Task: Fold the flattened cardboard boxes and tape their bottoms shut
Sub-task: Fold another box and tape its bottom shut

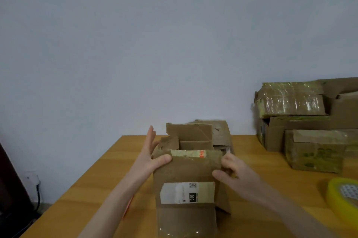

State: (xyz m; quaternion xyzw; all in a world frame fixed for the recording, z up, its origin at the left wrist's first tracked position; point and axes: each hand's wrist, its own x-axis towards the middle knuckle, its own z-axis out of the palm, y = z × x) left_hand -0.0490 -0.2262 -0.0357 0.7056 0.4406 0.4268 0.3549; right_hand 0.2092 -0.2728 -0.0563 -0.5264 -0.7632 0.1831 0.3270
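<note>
at the middle of the table (93, 189), near the front edge, the cardboard box (186, 170) stands upright, top flaps sticking up and the inside showing. the left hand (153, 152) is on the box's upper left corner, fingers straight and flat along the left side, thumb pressed across the front panel, so the corner is clasped between them. the right hand (230, 170) grips the front panel's right edge, fingers curled round it, thumb on the face. a white label (187, 193) marked 010 sits on the front. just behind the box more worn cardboard (220, 133) rises against the wall, touching or not, i cannot tell. over at the far right, a stack of taped boxes (300, 114), and nearer, a roll of tape (344, 195) lying at the frame's edge, well apart from both hands.
</note>
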